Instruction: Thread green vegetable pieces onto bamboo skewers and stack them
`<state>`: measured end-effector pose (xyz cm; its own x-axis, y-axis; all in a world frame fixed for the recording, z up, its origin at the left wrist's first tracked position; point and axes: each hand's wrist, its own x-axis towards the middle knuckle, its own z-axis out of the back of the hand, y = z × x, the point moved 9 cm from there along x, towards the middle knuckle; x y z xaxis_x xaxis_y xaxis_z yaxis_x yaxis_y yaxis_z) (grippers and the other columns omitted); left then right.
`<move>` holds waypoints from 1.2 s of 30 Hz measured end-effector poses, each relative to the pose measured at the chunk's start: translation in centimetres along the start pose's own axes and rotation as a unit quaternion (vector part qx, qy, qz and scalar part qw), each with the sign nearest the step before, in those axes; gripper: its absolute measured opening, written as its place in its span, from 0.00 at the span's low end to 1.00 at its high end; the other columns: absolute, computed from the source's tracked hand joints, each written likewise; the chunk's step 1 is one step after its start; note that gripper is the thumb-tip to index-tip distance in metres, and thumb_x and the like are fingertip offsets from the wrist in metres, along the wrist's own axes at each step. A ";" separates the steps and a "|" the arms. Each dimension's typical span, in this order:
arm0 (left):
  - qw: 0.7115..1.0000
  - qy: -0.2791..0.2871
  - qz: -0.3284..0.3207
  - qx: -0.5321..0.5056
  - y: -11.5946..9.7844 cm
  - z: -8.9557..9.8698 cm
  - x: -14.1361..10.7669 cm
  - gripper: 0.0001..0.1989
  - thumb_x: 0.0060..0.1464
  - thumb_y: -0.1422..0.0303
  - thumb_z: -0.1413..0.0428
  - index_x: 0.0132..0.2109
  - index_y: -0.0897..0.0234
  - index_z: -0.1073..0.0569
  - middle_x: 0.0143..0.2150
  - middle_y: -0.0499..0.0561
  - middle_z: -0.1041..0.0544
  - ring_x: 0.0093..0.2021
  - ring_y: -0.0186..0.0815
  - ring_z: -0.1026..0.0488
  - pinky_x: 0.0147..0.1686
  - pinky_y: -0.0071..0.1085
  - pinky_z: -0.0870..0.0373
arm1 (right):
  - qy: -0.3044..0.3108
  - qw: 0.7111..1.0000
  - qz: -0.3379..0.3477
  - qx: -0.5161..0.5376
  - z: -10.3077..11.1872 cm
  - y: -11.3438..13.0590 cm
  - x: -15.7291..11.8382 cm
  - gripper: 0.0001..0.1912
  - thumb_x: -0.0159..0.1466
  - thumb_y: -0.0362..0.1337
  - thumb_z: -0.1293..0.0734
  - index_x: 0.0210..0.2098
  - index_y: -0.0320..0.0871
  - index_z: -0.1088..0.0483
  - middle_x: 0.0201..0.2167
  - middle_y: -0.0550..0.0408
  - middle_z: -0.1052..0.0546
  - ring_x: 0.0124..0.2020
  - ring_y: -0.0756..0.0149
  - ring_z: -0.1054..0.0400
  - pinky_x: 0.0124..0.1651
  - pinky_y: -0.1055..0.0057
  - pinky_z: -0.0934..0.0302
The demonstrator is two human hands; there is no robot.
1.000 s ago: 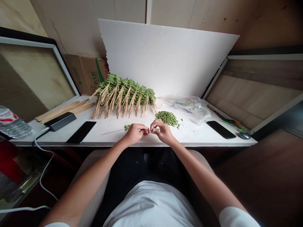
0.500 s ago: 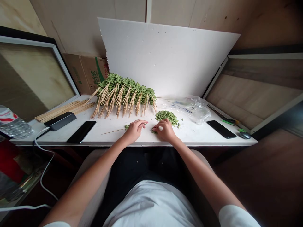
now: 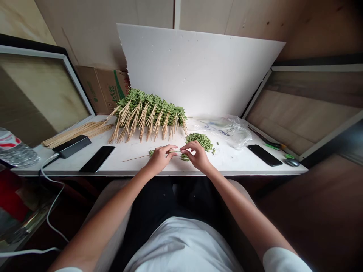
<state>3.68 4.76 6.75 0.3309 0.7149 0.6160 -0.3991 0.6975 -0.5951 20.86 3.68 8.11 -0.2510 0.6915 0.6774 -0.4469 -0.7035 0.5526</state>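
Head view: green piece (image 3: 178,151) runs crosswise, left hand (image 3: 159,159) to right hand (image 3: 199,157).

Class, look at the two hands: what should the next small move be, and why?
Perhaps the right hand should ease the slim piece toward the left hand: it shows between the hands, and beside the left hand a skewer leads to green bean segments.

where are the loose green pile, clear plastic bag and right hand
Loose green pile (image 3: 201,139): head view, middle of the heap
Clear plastic bag (image 3: 234,132): head view, crumpled middle
Right hand (image 3: 199,157): head view, back of the hand
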 end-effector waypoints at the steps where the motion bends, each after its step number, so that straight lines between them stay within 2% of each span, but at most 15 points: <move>1: 1.000 -0.006 -0.005 0.004 -0.1 0.1 0.0 0.10 0.64 0.67 0.36 0.51 0.60 0.17 0.41 0.53 0.13 0.41 0.41 0.16 0.47 0.36 0.22 | -0.009 1.000 0.008 -0.007 0.2 0.1 0.0 0.10 0.72 0.47 0.29 0.42 0.50 0.18 0.38 0.49 0.17 0.43 0.55 0.31 0.39 0.61 0.36; 4: 1.000 -0.011 -0.013 0.009 -0.5 0.2 0.1 0.06 0.65 0.68 0.37 0.46 0.60 0.16 0.42 0.54 0.13 0.41 0.42 0.16 0.46 0.36 0.23 | -0.022 0.999 0.038 -0.030 0.5 0.9 0.1 0.09 0.73 0.45 0.30 0.43 0.50 0.18 0.38 0.49 0.19 0.42 0.55 0.30 0.44 0.58 0.35; 7: 1.000 -0.005 0.002 0.001 -0.6 0.2 0.2 0.05 0.65 0.68 0.38 0.44 0.61 0.16 0.37 0.52 0.14 0.35 0.39 0.18 0.43 0.34 0.24 | -0.020 0.997 0.067 -0.039 0.3 1.9 0.1 0.08 0.72 0.45 0.28 0.44 0.49 0.19 0.38 0.50 0.19 0.42 0.55 0.30 0.49 0.55 0.35; 10: 1.000 -0.001 0.006 -0.013 -1.0 0.3 0.3 0.06 0.66 0.68 0.38 0.42 0.61 0.16 0.33 0.50 0.15 0.32 0.37 0.19 0.41 0.32 0.25 | -0.012 0.996 0.080 -0.033 0.1 2.6 0.1 0.08 0.71 0.45 0.28 0.42 0.48 0.19 0.37 0.50 0.20 0.41 0.56 0.30 0.49 0.56 0.36; 16: 0.995 0.025 -0.007 -0.097 -2.1 -0.2 0.2 0.09 0.64 0.68 0.39 0.35 0.62 0.16 0.34 0.54 0.15 0.36 0.39 0.19 0.42 0.34 0.24 | -0.011 1.000 0.020 0.002 0.1 2.3 -0.3 0.15 0.72 0.49 0.31 0.33 0.50 0.18 0.34 0.49 0.20 0.43 0.52 0.30 0.51 0.52 0.34; 21: 0.974 0.067 0.033 -0.213 -1.9 -0.8 0.3 0.13 0.63 0.62 0.38 0.31 0.64 0.18 0.31 0.55 0.17 0.35 0.40 0.19 0.44 0.37 0.22 | -0.037 0.991 -0.040 0.119 0.1 1.6 -0.2 0.25 0.66 0.63 0.30 0.28 0.51 0.20 0.30 0.48 0.21 0.42 0.50 0.28 0.52 0.49 0.32; 24: 0.957 0.075 0.079 -0.269 -0.7 -1.0 0.4 0.17 0.61 0.56 0.35 0.31 0.65 0.19 0.29 0.56 0.17 0.32 0.40 0.19 0.41 0.37 0.22 | -0.031 0.987 -0.045 0.150 0.5 1.2 0.3 0.27 0.64 0.67 0.30 0.29 0.50 0.20 0.31 0.48 0.21 0.42 0.51 0.27 0.53 0.50 0.32; 26: 0.941 0.069 0.123 -0.308 0.5 -1.2 0.3 0.20 0.60 0.51 0.34 0.35 0.67 0.19 0.31 0.57 0.16 0.33 0.41 0.19 0.42 0.39 0.21 | -0.016 0.994 -0.037 0.101 0.6 0.6 0.4 0.23 0.65 0.63 0.28 0.32 0.50 0.18 0.33 0.48 0.20 0.44 0.50 0.27 0.55 0.50 0.33; 28: 0.922 0.064 0.162 -0.347 1.6 -1.5 0.1 0.24 0.60 0.47 0.35 0.40 0.67 0.21 0.34 0.59 0.15 0.35 0.43 0.17 0.47 0.42 0.21 | -0.009 0.999 -0.035 0.003 0.6 -0.7 0.2 0.16 0.67 0.55 0.26 0.36 0.50 0.16 0.36 0.48 0.19 0.47 0.49 0.29 0.56 0.50 0.35; 32: 0.887 0.060 0.210 -0.407 3.1 -2.4 -0.2 0.27 0.59 0.43 0.36 0.43 0.66 0.26 0.34 0.60 0.15 0.38 0.44 0.16 0.54 0.46 0.24 | 0.025 0.987 -0.053 -0.152 -0.6 -4.3 -0.8 0.06 0.67 0.40 0.25 0.37 0.47 0.14 0.33 0.47 0.21 0.43 0.50 0.33 0.51 0.53 0.36; 34: 0.879 0.059 0.215 -0.422 3.5 -2.6 -0.2 0.26 0.59 0.44 0.35 0.41 0.64 0.28 0.36 0.59 0.15 0.39 0.43 0.17 0.55 0.45 0.25 | 0.042 0.981 -0.058 -0.181 -1.1 -5.4 -1.1 0.03 0.66 0.37 0.24 0.37 0.46 0.14 0.32 0.46 0.20 0.43 0.49 0.33 0.51 0.52 0.36; 36: 0.886 0.048 0.215 -0.408 3.9 -2.5 -0.2 0.24 0.59 0.46 0.35 0.41 0.65 0.26 0.42 0.60 0.16 0.40 0.41 0.19 0.51 0.40 0.24 | 0.039 0.981 -0.052 -0.183 -1.2 -5.3 -1.2 0.04 0.66 0.38 0.24 0.39 0.46 0.14 0.34 0.46 0.18 0.45 0.48 0.33 0.52 0.51 0.36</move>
<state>4.23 7.45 3.05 0.3857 0.8965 0.2181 0.2316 0.1347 -0.9634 22.50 6.77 3.80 -0.2464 0.7777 0.5784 -0.7481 -0.5320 0.3966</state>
